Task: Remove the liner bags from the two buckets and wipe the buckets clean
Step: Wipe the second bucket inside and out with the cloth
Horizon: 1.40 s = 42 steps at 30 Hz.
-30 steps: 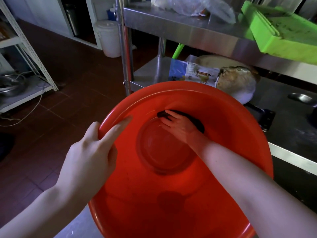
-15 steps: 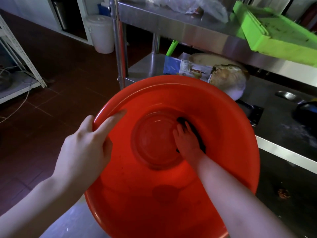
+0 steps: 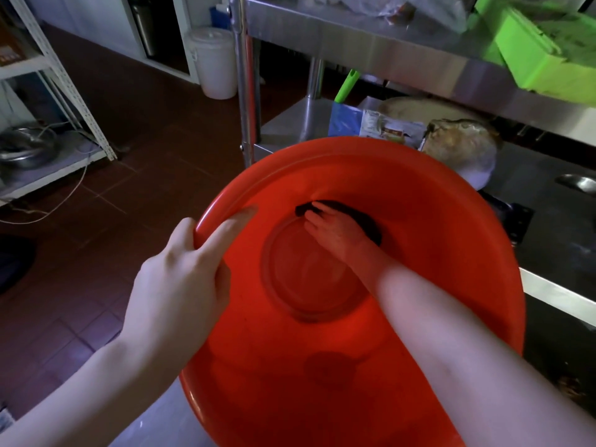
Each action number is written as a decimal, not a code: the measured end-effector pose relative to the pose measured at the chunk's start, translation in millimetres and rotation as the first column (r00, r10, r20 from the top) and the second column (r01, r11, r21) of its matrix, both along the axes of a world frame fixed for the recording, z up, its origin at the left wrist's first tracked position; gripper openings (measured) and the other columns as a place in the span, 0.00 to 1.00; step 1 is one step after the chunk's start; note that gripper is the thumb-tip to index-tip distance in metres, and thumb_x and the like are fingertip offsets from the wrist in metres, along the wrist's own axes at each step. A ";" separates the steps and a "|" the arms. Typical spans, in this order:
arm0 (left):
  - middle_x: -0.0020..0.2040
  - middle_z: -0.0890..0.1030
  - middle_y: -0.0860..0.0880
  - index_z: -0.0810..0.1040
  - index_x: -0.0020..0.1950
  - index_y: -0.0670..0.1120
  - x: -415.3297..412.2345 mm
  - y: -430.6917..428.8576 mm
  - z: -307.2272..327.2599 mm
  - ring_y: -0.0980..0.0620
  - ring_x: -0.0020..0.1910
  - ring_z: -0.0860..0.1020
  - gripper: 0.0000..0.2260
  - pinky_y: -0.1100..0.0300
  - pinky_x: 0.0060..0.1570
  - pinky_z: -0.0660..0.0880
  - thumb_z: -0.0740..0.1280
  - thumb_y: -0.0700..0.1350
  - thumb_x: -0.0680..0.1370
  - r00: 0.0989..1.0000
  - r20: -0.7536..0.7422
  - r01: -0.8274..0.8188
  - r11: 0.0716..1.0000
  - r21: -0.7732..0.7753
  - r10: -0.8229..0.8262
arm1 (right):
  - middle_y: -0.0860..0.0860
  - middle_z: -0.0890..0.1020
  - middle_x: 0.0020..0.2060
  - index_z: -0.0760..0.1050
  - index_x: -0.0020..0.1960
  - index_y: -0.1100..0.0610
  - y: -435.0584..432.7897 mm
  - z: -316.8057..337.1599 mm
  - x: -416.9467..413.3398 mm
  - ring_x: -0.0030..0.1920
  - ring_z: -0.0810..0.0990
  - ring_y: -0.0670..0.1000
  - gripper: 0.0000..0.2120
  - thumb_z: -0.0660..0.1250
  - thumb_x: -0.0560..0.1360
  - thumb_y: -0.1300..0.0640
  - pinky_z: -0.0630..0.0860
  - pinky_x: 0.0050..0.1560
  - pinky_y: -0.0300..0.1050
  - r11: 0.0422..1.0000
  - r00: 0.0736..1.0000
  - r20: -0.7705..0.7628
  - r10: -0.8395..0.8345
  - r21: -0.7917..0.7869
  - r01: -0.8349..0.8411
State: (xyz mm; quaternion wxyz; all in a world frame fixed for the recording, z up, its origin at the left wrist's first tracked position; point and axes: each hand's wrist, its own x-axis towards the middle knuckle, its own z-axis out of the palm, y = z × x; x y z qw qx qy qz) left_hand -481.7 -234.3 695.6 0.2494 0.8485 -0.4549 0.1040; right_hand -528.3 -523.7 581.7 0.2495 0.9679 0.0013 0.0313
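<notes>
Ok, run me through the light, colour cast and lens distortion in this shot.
Head view: dim overall; the red basin throws a red cast on the right hand pressing the dark cloth, while the left hand at the rim looks pale; a soft shadow sits on the basin's near wall; glare streaks the steel shelf; the wide lens tilts its post.

Head camera looks steeply down, close above bucket (image 3: 419,253).
</notes>
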 end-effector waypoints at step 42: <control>0.40 0.65 0.45 0.66 0.74 0.59 -14.5 8.7 -5.3 0.47 0.23 0.64 0.32 0.57 0.26 0.67 0.66 0.36 0.74 0.997 -0.019 -0.077 0.996 0.033 0.077 | 0.57 0.67 0.73 0.69 0.71 0.56 11.4 11.8 -69.9 0.77 0.55 0.59 0.21 0.52 0.82 0.53 0.32 0.72 0.61 0.896 0.883 -0.263 -0.389 -0.329 0.297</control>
